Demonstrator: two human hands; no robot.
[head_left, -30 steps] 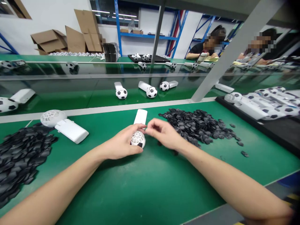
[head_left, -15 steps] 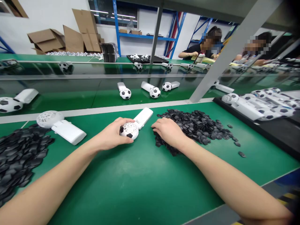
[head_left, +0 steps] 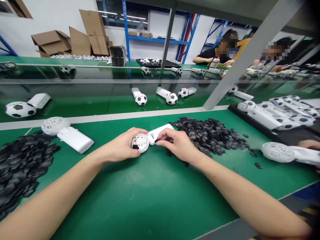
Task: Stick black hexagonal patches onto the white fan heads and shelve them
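My left hand [head_left: 121, 145] is wrapped round the ball-shaped head of a white handheld fan [head_left: 141, 143] with a football pattern. Its lattice grille faces up and a few black patches show on its side. The fan's flat white handle points away to the right. Close beside the head, my right hand [head_left: 176, 145] pinches a small black patch [head_left: 157, 140] between thumb and fingers. Just behind that hand spreads a pile of black patches [head_left: 207, 133]. A second white fan [head_left: 75, 139] with a bare lattice head lies to the left of my left hand.
Another pile of black patches [head_left: 22, 166] covers the left side. On the right, a black tray [head_left: 265, 128] holds several fans, and another person's hand [head_left: 310, 144] grips a white fan [head_left: 278, 152]. Several patterned fans lie on the green conveyor [head_left: 112, 100]; a grey post [head_left: 225, 83] rises beside it.
My right hand has left the pile and moved left to the fan head with a black patch. The fan's handle has swung rightward. Another person's hand with a fan has entered at right.
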